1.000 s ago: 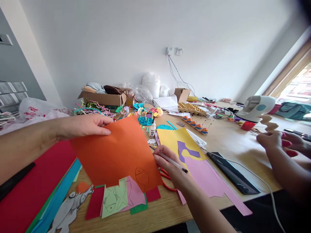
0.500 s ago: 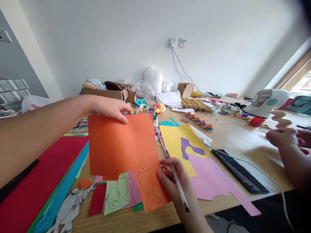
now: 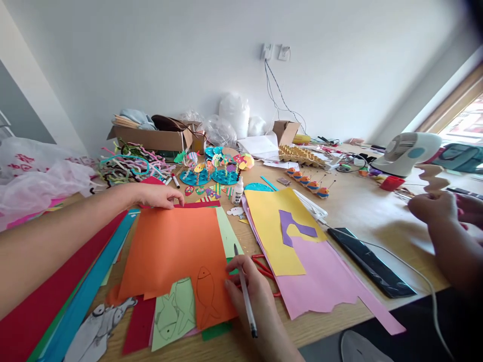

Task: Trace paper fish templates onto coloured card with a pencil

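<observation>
My left hand (image 3: 163, 196) is closed at the far edge of an orange paper sheet (image 3: 169, 246), fingers curled over it. The sheet lies low over other papers, with a pencil-outlined fish on its near right corner. My right hand (image 3: 252, 294) holds a clear-barrelled pen (image 3: 247, 301), its tip pointing away from me, while thumb and fingers are at the sheet's right edge. Under the sheet, a pale green piece (image 3: 168, 319) with fish outlines and a red paper (image 3: 138, 327) stick out. White fish cut-outs (image 3: 96, 329) lie to the left.
Yellow paper (image 3: 267, 226) and pink paper (image 3: 320, 291) lie right, near red-handled scissors (image 3: 264, 266) and a black strip (image 3: 372, 261). Coloured sheets (image 3: 86, 271) are stacked left. A glue bottle (image 3: 237, 193) stands behind. Another person's hands (image 3: 437, 206) hold a wavy piece at right.
The orange sheet has come down toward the table and leftward, with both my hands moving along. More of the green sheet and the scissors now show. The view has shifted slightly.
</observation>
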### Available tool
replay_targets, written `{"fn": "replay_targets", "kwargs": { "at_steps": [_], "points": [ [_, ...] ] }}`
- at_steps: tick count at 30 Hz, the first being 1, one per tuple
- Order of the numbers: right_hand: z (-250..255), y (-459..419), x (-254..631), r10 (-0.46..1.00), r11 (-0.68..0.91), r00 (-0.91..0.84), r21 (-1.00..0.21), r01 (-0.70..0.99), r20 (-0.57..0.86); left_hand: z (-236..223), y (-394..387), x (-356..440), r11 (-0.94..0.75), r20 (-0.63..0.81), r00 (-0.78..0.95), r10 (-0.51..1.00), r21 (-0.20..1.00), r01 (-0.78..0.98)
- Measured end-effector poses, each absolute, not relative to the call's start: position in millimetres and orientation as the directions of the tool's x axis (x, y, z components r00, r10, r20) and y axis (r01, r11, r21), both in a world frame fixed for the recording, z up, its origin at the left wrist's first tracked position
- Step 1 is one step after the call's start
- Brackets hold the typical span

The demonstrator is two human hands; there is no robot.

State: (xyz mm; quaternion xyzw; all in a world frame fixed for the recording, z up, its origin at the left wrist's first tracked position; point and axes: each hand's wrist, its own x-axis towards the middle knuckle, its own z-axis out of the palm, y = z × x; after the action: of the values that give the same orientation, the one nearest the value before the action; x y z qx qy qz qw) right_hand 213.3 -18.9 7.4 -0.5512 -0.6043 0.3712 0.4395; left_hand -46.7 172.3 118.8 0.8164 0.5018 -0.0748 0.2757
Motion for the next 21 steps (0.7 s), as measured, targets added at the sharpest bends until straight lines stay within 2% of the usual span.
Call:
{"fn": "replay_targets", "kwargs": {
  "at_steps": [6, 13, 21],
  "points": [
    [4.5, -20.4, 211.0, 0.956, 0.279, -0.073, -0.799, 0.533, 0.285, 110.1, 181.2, -33.0, -0.435, -0.365, 0.524, 0.77, 0.301, 0.849],
    [1.7, -22.9, 215.1, 0.945, 0.321, -0.153, -0.725, 0.609, 0.29, 97.5, 184.7, -43.7, -0.436, -0.374, 0.5, 0.781, 0.248, 0.865],
    [-3.9, -22.8, 217.0, 0.934, 0.347, -0.164, -0.707, 0.616, 0.317, 94.9, 180.6, -64.0, -0.359, -0.433, 0.427, 0.794, 0.233, 0.904]
  ]
}}
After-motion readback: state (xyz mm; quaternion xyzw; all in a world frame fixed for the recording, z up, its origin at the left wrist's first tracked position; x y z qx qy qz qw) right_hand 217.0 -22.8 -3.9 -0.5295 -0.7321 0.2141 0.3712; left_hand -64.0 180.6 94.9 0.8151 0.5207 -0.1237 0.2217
